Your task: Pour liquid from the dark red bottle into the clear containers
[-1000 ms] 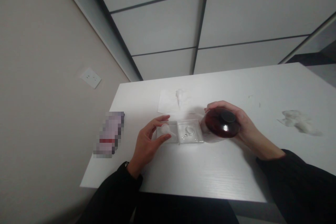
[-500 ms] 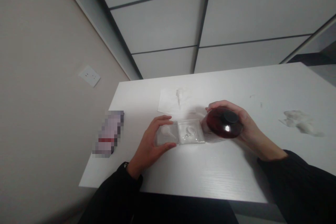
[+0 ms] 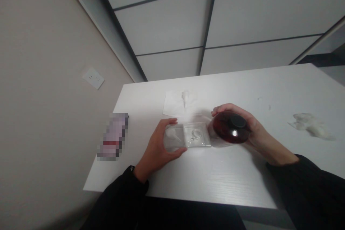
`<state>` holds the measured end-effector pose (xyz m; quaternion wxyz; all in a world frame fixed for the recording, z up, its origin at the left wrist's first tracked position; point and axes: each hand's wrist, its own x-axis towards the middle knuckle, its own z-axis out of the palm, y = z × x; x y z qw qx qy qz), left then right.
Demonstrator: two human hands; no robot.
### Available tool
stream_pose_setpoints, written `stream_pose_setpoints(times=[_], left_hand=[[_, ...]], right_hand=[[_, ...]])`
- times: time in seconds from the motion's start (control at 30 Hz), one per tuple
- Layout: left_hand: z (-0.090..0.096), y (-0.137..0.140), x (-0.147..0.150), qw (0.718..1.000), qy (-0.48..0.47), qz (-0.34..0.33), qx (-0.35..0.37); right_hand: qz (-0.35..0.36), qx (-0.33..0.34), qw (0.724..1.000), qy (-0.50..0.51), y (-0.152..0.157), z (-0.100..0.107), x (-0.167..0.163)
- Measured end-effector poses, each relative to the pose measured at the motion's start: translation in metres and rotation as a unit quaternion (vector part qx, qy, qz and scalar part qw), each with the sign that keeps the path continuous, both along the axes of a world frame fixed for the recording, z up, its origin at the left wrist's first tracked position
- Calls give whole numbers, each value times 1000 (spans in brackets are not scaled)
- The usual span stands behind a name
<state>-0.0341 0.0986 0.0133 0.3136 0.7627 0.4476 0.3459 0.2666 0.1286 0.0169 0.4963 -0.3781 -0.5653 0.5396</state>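
Wall (image 3: 40, 86) at far left, pale, with a white outlet (image 3: 93, 78) set in it. Next, near the left edge of the white table (image 3: 231, 176), a pinkish object (image 3: 111, 136) with a red band, too pixelated to name. Then, at lower left, a black sleeve (image 3: 121, 194), leading to the left hand (image 3: 158, 147): fingers along the far side, thumb along the near side, spread wide enough to span the left half of a clear box (image 3: 184, 137) and holding it by those two edges. Box flat on the table, between the two hands. In the left half, behind clear plastic, a small white rounded shape (image 3: 170, 132), hard to make out. Beyond the box, a white sheet (image 3: 171, 105) with a small white tapered piece (image 3: 185, 97) on it, tip toward the near side. Further back, white panels (image 3: 172, 25) crossed by dark strips. In the right half of the box, a clear ring (image 3: 196, 134) and a few shiny drop-like spots (image 3: 192, 139). Just beside that half, a container (image 3: 228, 129) with a glossy dark red top and a black cap (image 3: 237, 121). Cannot tell whether touching the box. Wrapped around the far and right sides of the container, the right hand (image 3: 249, 119), fingers curved close, holding it. Second black sleeve (image 3: 307, 187) at lower right. Well to the right, a crumpled white tissue-like piece (image 3: 309, 125); between it and the right hand, nearer the back, small specks (image 3: 269, 107).
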Motion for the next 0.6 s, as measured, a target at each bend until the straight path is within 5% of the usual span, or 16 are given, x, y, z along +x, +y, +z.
stream_pose_setpoints(times=[0.37,0.5,0.6], left_hand=[[-5,-2,-12,999,-38,-6,19],[28,14,-17,993,-107,46,12],[59,56,-5,997,-22,69,-35]], right_hand=[[8,-18,999,48,0,-4,0],[10,-53,992,111,-1,-5,0],[18,-73,994,82,-5,0,0]])
